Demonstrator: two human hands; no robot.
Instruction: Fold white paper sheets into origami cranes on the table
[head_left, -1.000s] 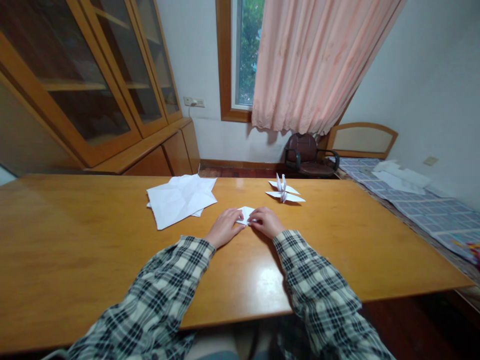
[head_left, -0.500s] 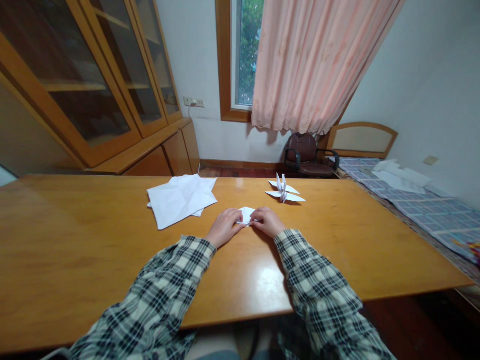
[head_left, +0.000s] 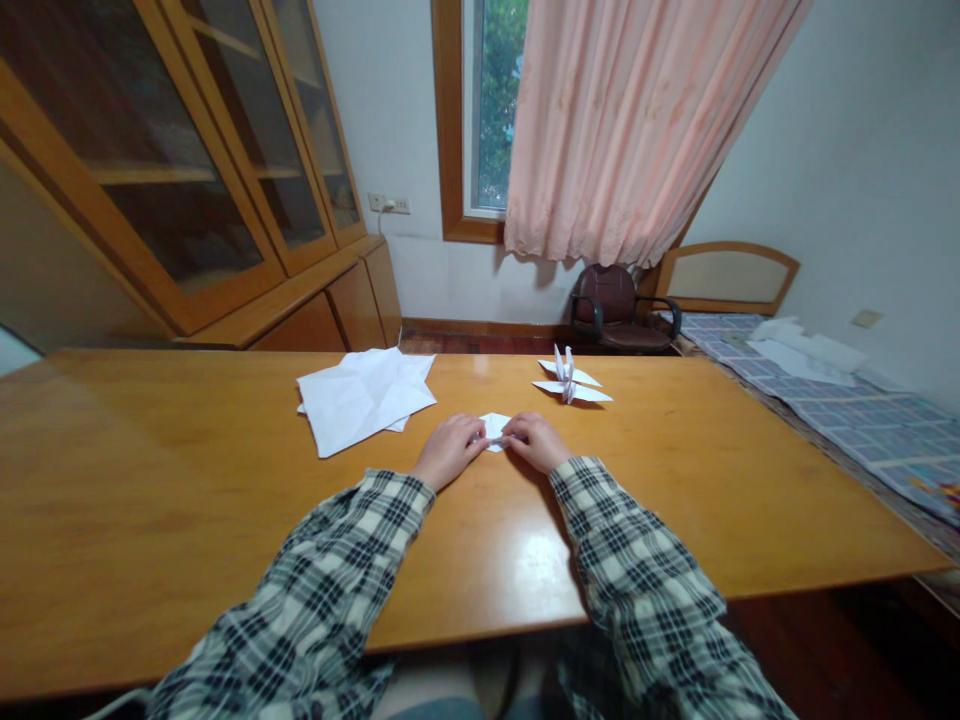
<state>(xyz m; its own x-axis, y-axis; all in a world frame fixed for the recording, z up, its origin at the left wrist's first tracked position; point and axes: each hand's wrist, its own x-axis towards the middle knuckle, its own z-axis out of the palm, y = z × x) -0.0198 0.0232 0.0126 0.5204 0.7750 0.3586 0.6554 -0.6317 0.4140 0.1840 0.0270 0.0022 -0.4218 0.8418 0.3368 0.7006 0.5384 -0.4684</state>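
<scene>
A small piece of folded white paper (head_left: 495, 426) lies on the wooden table (head_left: 465, 560) between my two hands. My left hand (head_left: 453, 450) pinches its left side, fingers bent and thumb toward me. On the right side, my right hand (head_left: 535, 441) grips the paper in the same way. Part of the paper is hidden under my fingers. Two white paper cranes (head_left: 570, 384) stand close together beyond my right hand. To the left, past my left hand, lie several creased white paper sheets (head_left: 366, 400), loosely stacked.
A glass-doored wooden cabinet (head_left: 225, 200) stands at the left behind the table. Beyond the far edge are a dark red armchair (head_left: 611, 305) and a pink curtain (head_left: 622, 130). A bed (head_left: 825, 400) with a plaid cover runs along the right.
The near part of the folded paper between my fingertips has shifted slightly, showing a raised edge or crease across it. Both hands stay in nearly the same place.
</scene>
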